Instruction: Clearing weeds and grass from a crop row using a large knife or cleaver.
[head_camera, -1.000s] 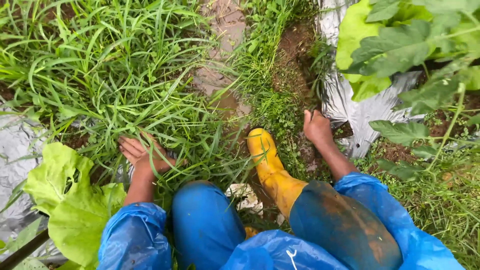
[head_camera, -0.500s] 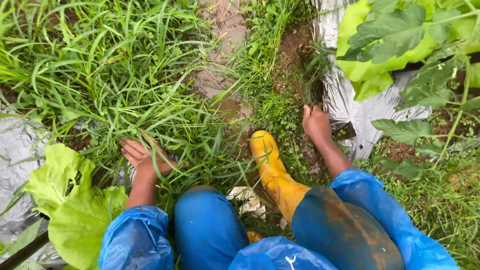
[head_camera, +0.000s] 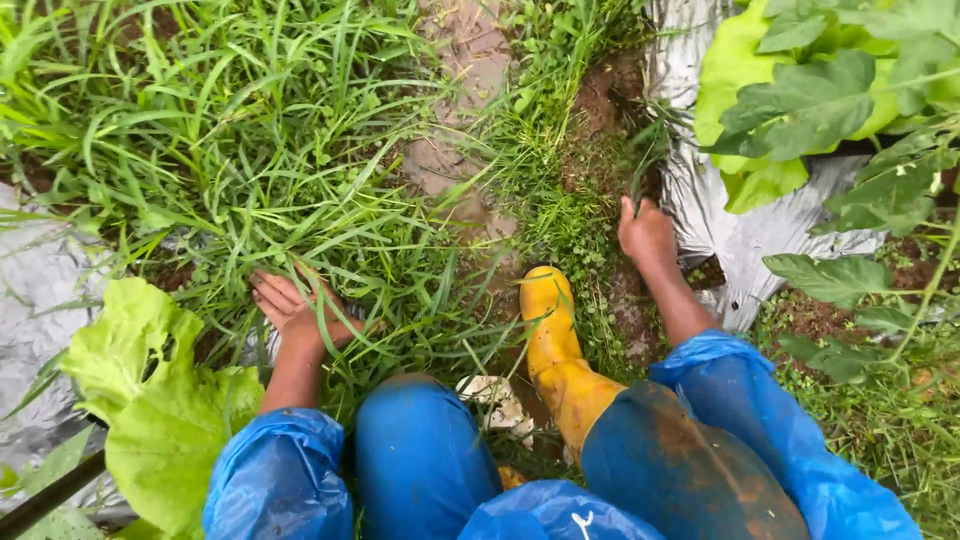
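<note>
Crouching, I see my left hand clenched around a tuft of grass; my right hand presses muddy soil, its finger state unclear, beside the yellow boot.

boot: my yellow rubber boot, muddy
sheet: silver plastic sheet at my right
leaves: broad green leaves beside me

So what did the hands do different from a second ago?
Hardly anything. The right hand slid a little forward along the soil by the silver sheet. The left hand stayed clutching the grass, and the yellow boot stayed put.
</note>
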